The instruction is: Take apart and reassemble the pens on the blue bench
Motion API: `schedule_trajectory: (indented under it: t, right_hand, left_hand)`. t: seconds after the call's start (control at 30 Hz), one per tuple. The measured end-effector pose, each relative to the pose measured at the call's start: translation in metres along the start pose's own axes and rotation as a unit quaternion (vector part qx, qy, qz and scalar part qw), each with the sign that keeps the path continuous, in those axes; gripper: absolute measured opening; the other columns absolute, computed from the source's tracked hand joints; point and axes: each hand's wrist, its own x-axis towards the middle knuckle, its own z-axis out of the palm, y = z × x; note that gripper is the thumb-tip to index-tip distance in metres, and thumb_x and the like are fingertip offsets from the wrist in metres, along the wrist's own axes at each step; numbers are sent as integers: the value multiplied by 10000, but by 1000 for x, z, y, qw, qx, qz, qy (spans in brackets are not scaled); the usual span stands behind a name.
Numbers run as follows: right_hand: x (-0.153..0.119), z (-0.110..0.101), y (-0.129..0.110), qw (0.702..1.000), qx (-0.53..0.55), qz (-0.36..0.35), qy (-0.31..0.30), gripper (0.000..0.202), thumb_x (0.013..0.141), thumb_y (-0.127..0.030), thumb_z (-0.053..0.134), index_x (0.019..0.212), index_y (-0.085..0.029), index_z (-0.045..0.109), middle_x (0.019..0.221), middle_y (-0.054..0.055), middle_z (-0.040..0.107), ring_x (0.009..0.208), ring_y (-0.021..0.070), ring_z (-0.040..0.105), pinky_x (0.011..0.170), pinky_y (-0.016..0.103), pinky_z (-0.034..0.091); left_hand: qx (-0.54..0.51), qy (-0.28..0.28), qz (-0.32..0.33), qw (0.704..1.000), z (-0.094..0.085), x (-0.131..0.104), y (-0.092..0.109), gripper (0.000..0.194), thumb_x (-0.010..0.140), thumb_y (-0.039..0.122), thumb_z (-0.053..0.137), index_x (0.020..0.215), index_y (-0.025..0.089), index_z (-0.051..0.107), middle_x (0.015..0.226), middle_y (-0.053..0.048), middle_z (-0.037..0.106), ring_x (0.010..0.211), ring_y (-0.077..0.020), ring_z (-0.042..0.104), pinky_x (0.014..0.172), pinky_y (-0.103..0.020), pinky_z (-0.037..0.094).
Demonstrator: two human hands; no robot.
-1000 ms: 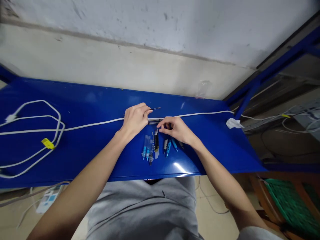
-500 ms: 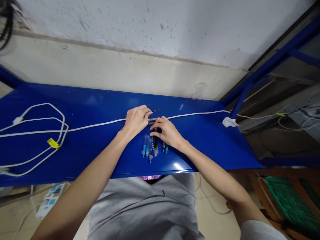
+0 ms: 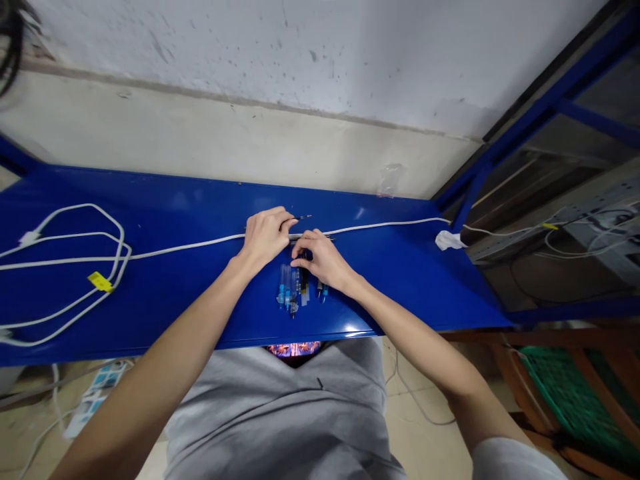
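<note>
My left hand [image 3: 267,233] is closed in a pinch on a thin dark pen refill [image 3: 303,217], whose pointed tip sticks out to the right. Just beside it, my right hand [image 3: 323,259] curls its fingers and thumb over the top of the pen parts; a small dark thing shows at its fingertips, too hidden to name. Clear pen barrels with blue ends [image 3: 285,287] lie side by side below the right fingers. Dark slim parts with pale ends [image 3: 305,293] lie next to them. More pen pieces [image 3: 323,291] are partly under my right hand.
A white cable [image 3: 395,225] runs across the blue table [image 3: 410,280], passing behind my hands. Looped cable with a yellow tag [image 3: 101,281] lies at the left. A crumpled white tissue [image 3: 449,240] is at the right end. The wall stands along the back edge.
The whole view has shifted slightly. Both hands keep nearly the same place and grasp; a dark thin tip now shows to the right behind my right hand.
</note>
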Motion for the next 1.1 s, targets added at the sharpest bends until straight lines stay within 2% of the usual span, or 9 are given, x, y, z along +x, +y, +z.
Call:
schedule_trajectory:
  t: [0.23, 0.37, 0.47, 0.57, 0.63, 0.7, 0.77, 0.97, 1.1]
  right_hand:
    - [0, -2, -1, 1000, 2, -2, 3, 136, 888, -238, 787, 859, -182, 666, 929, 47, 660, 907, 217, 527, 887, 354, 408]
    - [-2, -1, -4, 997, 73, 8, 26, 166, 877, -173, 788, 801, -191, 641, 806, 5, 677, 800, 187, 548, 822, 332, 419]
    - [-2, -2, -4, 977, 163, 26, 137, 85, 920, -223, 731, 877, -204, 659, 843, -5, 683, 790, 164, 601, 765, 302, 451]
    - [-1, -9, 3, 929, 225, 60, 289, 103, 954, -301, 668, 1023, -227, 646, 937, 11, 693, 847, 161, 667, 765, 295, 500]
    - [0, -14, 11, 902, 256, 74, 339, 156, 943, -331, 675, 1057, -239, 623, 951, 16, 692, 863, 165, 697, 803, 308, 539]
    - [2, -18, 20, 891, 285, 79, 343, 203, 912, -352, 710, 1054, -243, 614, 954, 21, 696, 867, 170, 715, 845, 328, 568]
    - [2, -18, 27, 893, 304, 80, 322, 241, 879, -370, 747, 1040, -240, 621, 952, 29, 709, 873, 177, 720, 867, 344, 584]
    - [3, -12, 29, 901, 317, 94, 281, 255, 843, -399, 785, 989, -230, 661, 939, 36, 732, 863, 179, 708, 845, 343, 584]
    - [3, -13, 25, 897, 300, 95, 311, 229, 871, -404, 758, 986, -229, 667, 932, 28, 721, 845, 174, 707, 829, 336, 570]
  left_hand:
    - [-8, -6, 10, 1000, 2, -1, 2, 255, 988, 259, 549, 949, 197, 793, 941, -51, 765, 865, -229, 709, 702, -338, 446]
    - [-12, -4, 9, 1000, 4, -1, 0, 247, 982, 270, 561, 937, 203, 795, 931, -55, 768, 873, -234, 714, 713, -332, 468]
    - [-23, 2, 11, 1000, 4, 0, -2, 248, 980, 254, 553, 967, 210, 797, 959, -58, 784, 910, -246, 728, 758, -334, 503]
    - [-55, 16, 30, 998, 4, -1, -2, 260, 987, 239, 547, 1081, 222, 789, 1092, -55, 796, 1022, -253, 739, 859, -342, 532]
    - [-75, 12, 61, 995, 5, -2, -2, 281, 1008, 246, 530, 1148, 229, 773, 1148, -48, 789, 1069, -246, 737, 898, -337, 534]
    - [-79, -1, 91, 993, 6, -3, 0, 292, 1027, 251, 507, 1153, 228, 769, 1129, -45, 791, 1053, -237, 740, 874, -326, 533]
    - [-73, -7, 105, 992, 7, -4, 0, 288, 1032, 245, 498, 1117, 223, 772, 1084, -41, 792, 1015, -229, 743, 822, -315, 525]
    - [-44, -13, 98, 994, 6, -4, 3, 264, 1013, 203, 508, 1052, 223, 769, 990, -33, 780, 954, -218, 735, 738, -308, 489]
    - [-37, -6, 86, 996, 7, -4, 3, 254, 1009, 212, 517, 1035, 225, 769, 987, -34, 778, 952, -220, 731, 736, -313, 487]
